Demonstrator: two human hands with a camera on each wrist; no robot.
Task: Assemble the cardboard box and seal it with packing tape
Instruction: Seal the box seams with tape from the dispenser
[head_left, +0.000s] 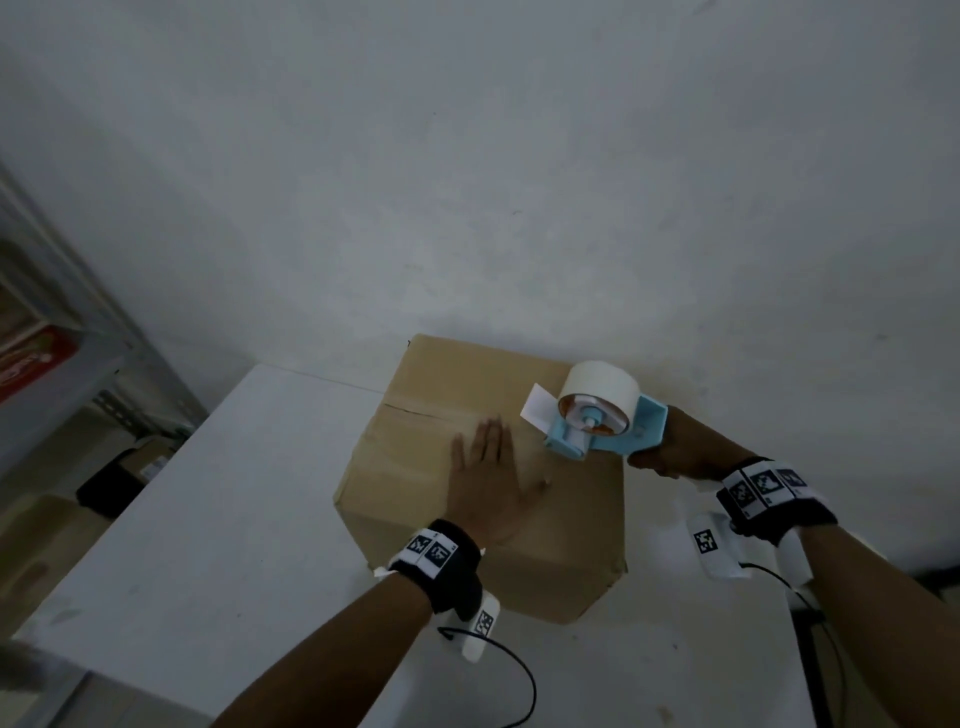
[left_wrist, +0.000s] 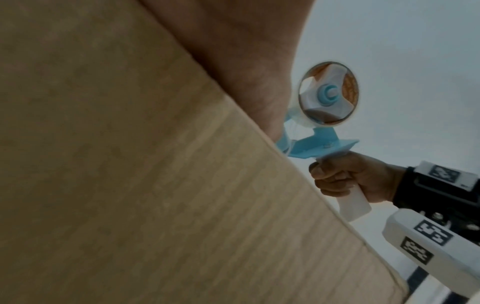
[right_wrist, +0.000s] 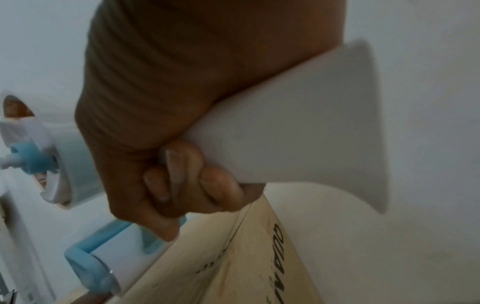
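A brown cardboard box (head_left: 415, 483) stands on the white table (head_left: 218, 519), its top flaps folded down with the seam running across the top. My left hand (head_left: 491, 467) lies flat on the box top, fingers straight, pressing the flaps. My right hand (head_left: 685, 452) grips the white handle (right_wrist: 298, 127) of a blue tape dispenser (head_left: 597, 421) carrying a white tape roll (head_left: 602, 387). The dispenser's front roller sits at the right part of the box top, close to my left fingertips. In the left wrist view the box (left_wrist: 130, 174) fills the frame and the dispenser (left_wrist: 330, 98) shows beyond it.
A white wall (head_left: 519, 182) rises right behind the box. A metal shelf rack (head_left: 62, 332) holding a red package stands at the left. Cables trail from both wrist cameras over the table front.
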